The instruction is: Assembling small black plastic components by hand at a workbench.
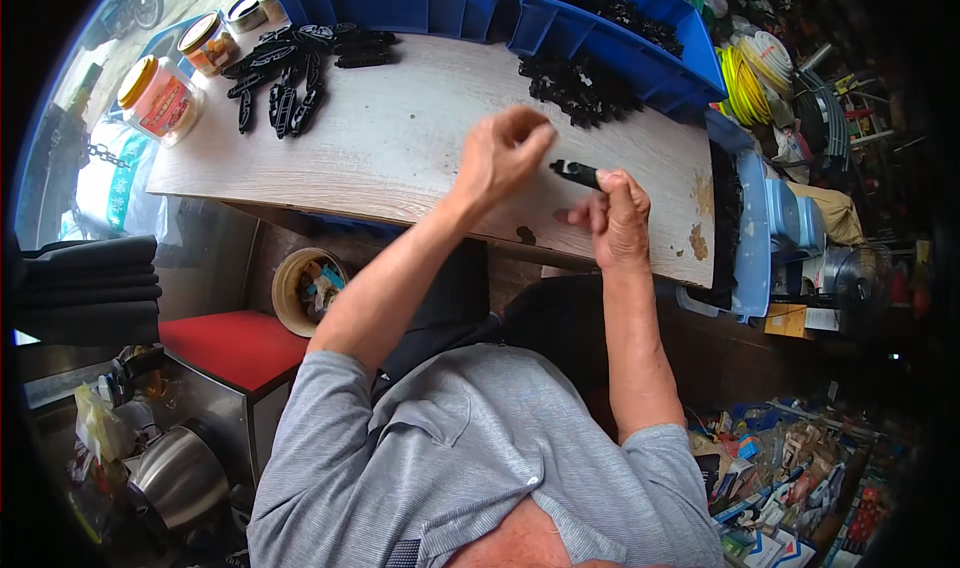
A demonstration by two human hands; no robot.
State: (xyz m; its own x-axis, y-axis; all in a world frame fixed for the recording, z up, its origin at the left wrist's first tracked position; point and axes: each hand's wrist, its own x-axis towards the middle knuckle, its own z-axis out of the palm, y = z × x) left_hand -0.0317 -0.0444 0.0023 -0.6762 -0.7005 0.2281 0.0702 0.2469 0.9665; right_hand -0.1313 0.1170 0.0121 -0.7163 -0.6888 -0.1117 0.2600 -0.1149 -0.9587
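Note:
Over the right half of the pale wooden table (400, 138), my right hand (624, 223) grips a small, long black plastic part (577, 172) between thumb and fingers. Its free end points left, toward my left hand (503, 155). That hand is raised just left of the part, apart from it, with fingers curled and pinched together. Whatever it may hold is hidden. Beyond my hands lies a heap of small black pieces (582, 92). At the table's far left, several long black slotted parts (285, 80) form a loose pile.
Blue bins (400, 6) line the far edge; another blue bin (600, 48) holds black pieces. Two lidded jars (160, 103) stand far left. Below the table are a bucket (290, 303) and a red-topped cabinet (235, 348). Yellow hose coils (743, 86) lie at right.

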